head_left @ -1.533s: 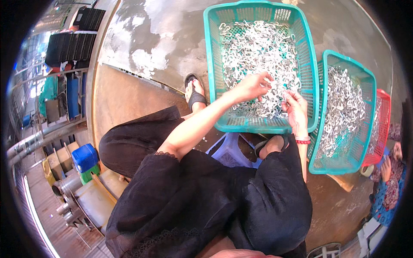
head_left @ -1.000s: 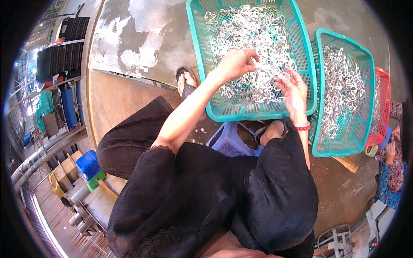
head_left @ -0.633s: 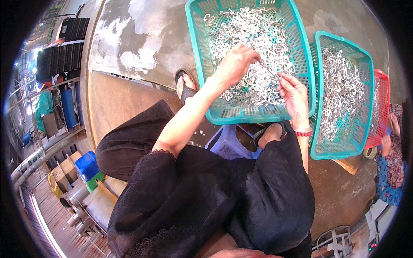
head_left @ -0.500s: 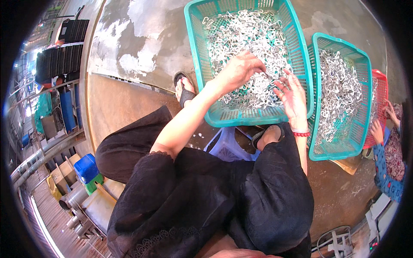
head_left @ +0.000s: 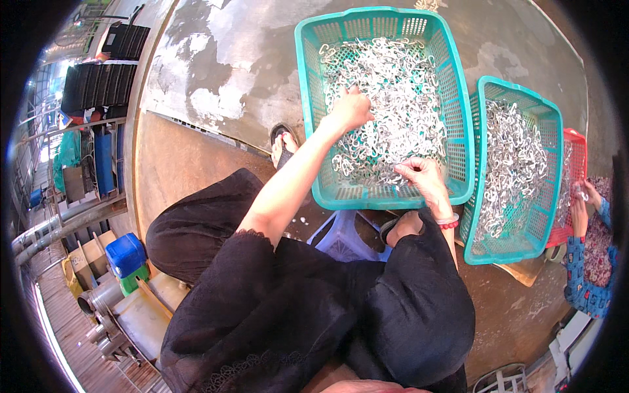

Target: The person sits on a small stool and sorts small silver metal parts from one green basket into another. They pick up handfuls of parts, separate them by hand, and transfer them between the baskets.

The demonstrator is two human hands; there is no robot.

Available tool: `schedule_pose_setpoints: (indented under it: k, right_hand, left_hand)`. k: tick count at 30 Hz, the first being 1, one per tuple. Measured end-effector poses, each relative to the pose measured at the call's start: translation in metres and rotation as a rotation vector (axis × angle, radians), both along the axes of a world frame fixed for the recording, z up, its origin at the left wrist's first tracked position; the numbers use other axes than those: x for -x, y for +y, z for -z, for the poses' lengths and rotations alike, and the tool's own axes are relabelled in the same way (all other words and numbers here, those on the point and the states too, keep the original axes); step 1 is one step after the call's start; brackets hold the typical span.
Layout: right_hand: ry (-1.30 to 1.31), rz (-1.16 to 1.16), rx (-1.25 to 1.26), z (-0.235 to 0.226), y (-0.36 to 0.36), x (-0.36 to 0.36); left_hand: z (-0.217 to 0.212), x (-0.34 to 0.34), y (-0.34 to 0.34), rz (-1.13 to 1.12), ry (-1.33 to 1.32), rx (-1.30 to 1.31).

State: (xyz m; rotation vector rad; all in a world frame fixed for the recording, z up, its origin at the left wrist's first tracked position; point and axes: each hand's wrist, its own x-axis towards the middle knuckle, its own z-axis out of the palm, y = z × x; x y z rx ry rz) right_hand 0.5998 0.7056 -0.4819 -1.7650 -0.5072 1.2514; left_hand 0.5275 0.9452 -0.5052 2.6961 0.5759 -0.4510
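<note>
Small silvery metal pieces fill the big teal basket on the concrete floor, and everything here is placed against that basket. Since a moment ago the left hand has pushed further up the heap, from the near part toward the basket's middle, and it now rests palm-down with fingers curled into the pieces; I cannot tell if it has closed on any. That looks like raking or sorting through the pile, carried on. The right hand has stayed by the basket's near rim, fingers bent together over a few pieces at the heap's edge, seemingly pinching them, though the grip is too small to see clearly. A red bracelet sits on that wrist. To the basket's right stands a second teal basket of similar pieces, and beyond it a red basket where another person's hand works. A sandalled foot rests just left of the big basket.
</note>
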Motion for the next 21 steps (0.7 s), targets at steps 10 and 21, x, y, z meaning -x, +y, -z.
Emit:
schedule_pose_setpoints:
  k: [10, 21]
  right_hand:
    - [0.483, 0.46, -0.348, -0.027, 0.02, -0.006]
    - [0.049, 0.118, 0.026, -0.012, 0.025, -0.011]
  left_hand:
    - [0.098, -0.082, 0.069, -0.262, -0.318, -0.134]
    - [-0.023, -0.053, 0.111, -0.572, -0.497, 0.754]
